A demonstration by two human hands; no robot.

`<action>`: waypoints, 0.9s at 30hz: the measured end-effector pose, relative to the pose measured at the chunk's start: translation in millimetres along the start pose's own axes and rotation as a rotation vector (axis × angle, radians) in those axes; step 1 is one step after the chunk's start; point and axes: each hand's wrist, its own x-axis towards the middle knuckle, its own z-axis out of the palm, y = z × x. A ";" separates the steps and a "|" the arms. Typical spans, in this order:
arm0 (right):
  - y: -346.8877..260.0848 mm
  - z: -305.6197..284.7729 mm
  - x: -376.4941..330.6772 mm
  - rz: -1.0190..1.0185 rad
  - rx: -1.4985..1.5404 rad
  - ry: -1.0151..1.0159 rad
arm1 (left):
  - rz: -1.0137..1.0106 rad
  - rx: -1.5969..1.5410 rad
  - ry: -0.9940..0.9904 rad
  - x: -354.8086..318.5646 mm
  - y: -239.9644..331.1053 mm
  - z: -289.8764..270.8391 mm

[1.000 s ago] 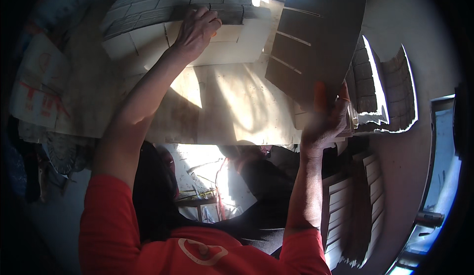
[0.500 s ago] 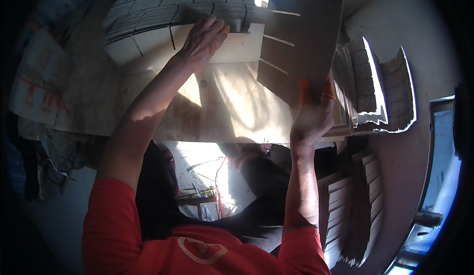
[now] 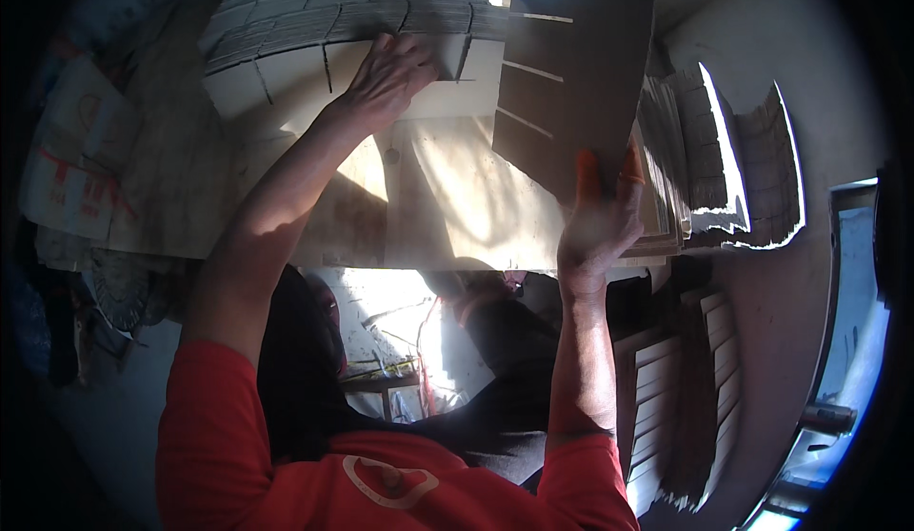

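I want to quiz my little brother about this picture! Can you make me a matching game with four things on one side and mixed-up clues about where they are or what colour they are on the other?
Things:
1. left hand
2. right hand
3. shirt
4. table top

Clues:
A. red
B. gripping the near end of a slotted cardboard sheet
C. pale wood colour
D. at the front of the stack of cardboard

Right pairs: 1-D, 2-B, 3-A, 4-C

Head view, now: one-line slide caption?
Right hand holding a slotted cardboard sheet, left hand at the near edge of a slotted stack on the wooden table.
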 end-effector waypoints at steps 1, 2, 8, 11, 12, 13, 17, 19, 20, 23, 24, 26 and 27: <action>2.2 0.5 -0.9 0.001 -0.032 0.006 | -0.032 -0.025 -0.036 -1.7 3.7 -0.7; 5.4 2.6 -2.5 0.002 -0.061 0.010 | -0.048 -0.034 -0.094 -2.0 8.6 -2.9; 4.2 4.2 -4.7 0.025 -0.027 -0.006 | 0.051 -0.023 -0.122 -1.6 40.3 -11.7; 7.4 4.3 -7.0 -0.004 -0.102 -0.040 | 0.091 -0.010 -0.081 4.1 56.1 -19.6; 8.0 4.4 -8.3 -0.012 -0.135 -0.059 | 0.110 -0.004 -0.069 5.2 60.1 -22.7; 6.4 3.8 -8.6 -0.012 -0.138 -0.075 | 0.128 0.002 -0.057 5.7 64.1 -24.3; 8.6 6.9 -10.1 -0.095 -0.161 -0.086 | 0.074 -0.065 -0.084 5.6 79.8 -25.4; 14.9 9.0 -13.8 -0.132 -0.179 -0.090 | 0.065 -0.106 -0.062 8.2 89.1 -31.0; 16.2 9.8 -16.1 -0.126 -0.183 -0.107 | 0.092 -0.087 -0.055 9.3 91.8 -34.1; 20.0 11.4 -20.7 -0.123 -0.201 -0.134 | 0.158 -0.043 -0.049 9.8 96.6 -38.8; 20.8 11.8 -22.0 -0.124 -0.207 -0.139 | 0.168 -0.034 -0.058 8.5 97.0 -39.3; 20.3 12.5 -25.1 -0.068 -0.192 -0.147 | 0.132 -0.057 -0.090 5.7 100.0 -39.5; 20.5 12.9 -26.6 -0.040 -0.185 -0.151 | 0.086 -0.089 -0.112 3.7 103.0 -38.7</action>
